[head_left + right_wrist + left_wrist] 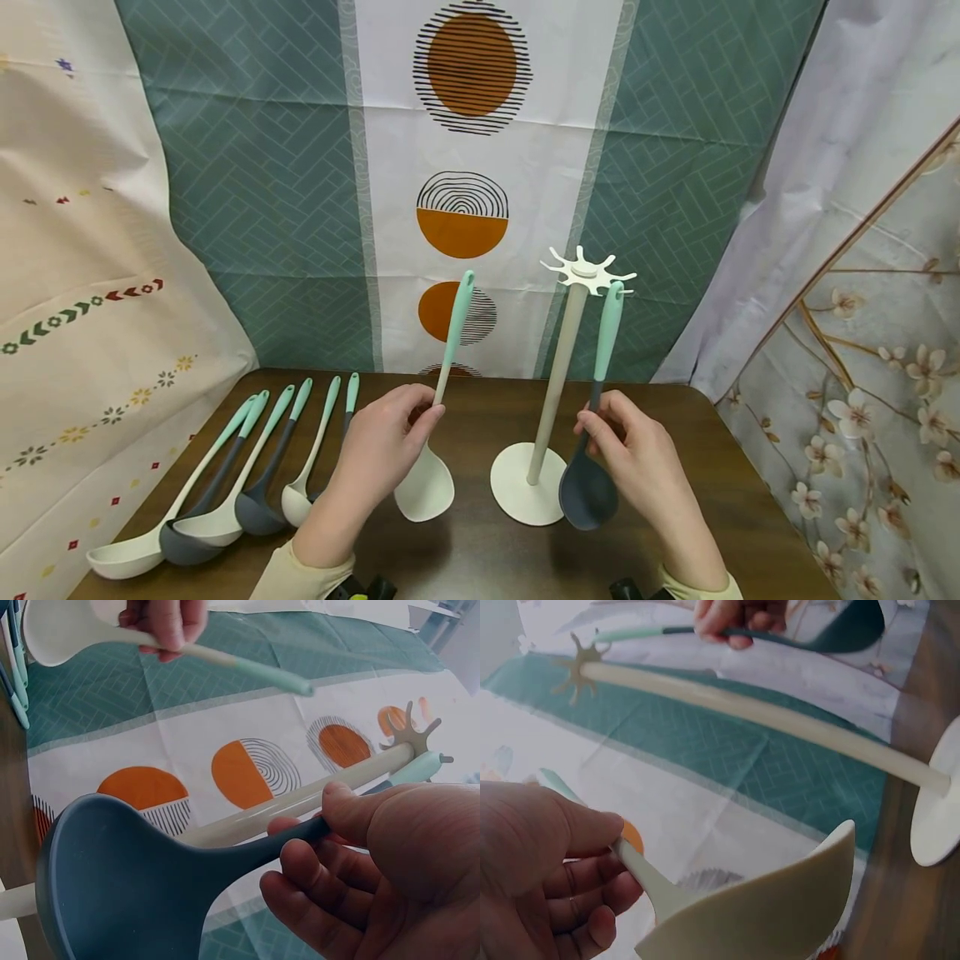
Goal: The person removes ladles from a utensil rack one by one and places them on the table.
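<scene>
My left hand [384, 437] pinches the shaft of a white ladle [425, 487] with a mint handle, held upright left of a cream utensil stand [557, 383]. On the other side, my right hand [636, 446] holds a dark grey ladle [588, 492] by its shaft, between thumb and fingers. Its mint handle end meets one prong of the stand's star-shaped top [585, 271]; in the right wrist view a prong tip shows just past the handle [416, 769]. I cannot tell whether the prong goes through its hole. The stand's round base [517, 483] rests on the table.
Several white and dark grey ladles and spoons with mint handles, such as a white ladle [127, 557], lie in a row at the table's left. A patterned cloth [262, 167] hangs behind the brown table [480, 567]. Floral cloth [862, 400] hangs at the right.
</scene>
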Available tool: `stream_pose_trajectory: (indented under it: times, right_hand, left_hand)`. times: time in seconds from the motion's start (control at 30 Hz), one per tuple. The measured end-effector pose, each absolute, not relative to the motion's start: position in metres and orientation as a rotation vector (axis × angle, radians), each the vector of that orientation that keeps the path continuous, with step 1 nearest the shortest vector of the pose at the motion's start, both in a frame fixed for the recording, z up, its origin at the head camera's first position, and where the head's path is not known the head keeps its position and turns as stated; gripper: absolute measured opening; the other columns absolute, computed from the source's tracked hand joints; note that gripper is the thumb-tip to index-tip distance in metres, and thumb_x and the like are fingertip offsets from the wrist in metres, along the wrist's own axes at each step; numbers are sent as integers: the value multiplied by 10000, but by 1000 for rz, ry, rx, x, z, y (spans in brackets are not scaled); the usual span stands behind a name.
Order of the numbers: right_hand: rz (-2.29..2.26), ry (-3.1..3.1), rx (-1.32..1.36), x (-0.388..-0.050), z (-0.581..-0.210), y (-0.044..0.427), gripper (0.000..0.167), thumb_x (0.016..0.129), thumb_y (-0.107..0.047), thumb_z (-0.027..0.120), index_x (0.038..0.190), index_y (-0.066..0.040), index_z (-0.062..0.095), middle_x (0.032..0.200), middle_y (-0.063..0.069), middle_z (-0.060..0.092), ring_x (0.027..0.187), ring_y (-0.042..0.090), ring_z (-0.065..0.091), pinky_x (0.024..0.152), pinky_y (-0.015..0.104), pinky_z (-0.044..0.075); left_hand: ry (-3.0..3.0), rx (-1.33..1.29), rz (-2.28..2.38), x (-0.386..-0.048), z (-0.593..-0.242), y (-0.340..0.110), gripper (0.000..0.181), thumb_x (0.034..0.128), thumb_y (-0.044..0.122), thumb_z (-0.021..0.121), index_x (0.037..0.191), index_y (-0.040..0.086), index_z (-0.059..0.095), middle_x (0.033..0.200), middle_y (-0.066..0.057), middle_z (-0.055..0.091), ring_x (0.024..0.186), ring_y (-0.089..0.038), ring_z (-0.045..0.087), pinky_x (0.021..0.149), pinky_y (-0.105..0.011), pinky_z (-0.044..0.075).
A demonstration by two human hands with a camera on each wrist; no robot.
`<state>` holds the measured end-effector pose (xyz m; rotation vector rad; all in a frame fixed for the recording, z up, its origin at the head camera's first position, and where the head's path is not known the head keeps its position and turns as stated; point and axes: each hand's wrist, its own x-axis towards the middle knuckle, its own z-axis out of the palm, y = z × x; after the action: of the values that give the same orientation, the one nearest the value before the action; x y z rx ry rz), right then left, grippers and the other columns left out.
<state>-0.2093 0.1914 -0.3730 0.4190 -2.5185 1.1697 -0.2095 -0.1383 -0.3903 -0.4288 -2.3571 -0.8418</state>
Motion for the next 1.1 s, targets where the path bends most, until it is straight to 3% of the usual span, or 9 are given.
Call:
stream_pose_trajectory:
  times: [0.7,1.1]
  right_hand:
    - [1164,-2528,410,-209,-374,192,75,1082,-248,747,1019,-247,705,778,-84,686,746,118,663,665,315,503]
    - [1165,-2522,425,-209,-374,190,79,1076,-239,754,1014,-243,706,775,-77,691,745,161,681,640,315,487]
  left_hand:
    - [-2679,-160,-836,-243,-427,-158,76,1027,156,804,993,105,759,768,33,658,618,-159,521,564,-359,451]
    - [-2816,-58,-797,-252,-443,-178,123,1065,178,749,973,102,719,705,13,572,608,-188,506,556,-364,410]
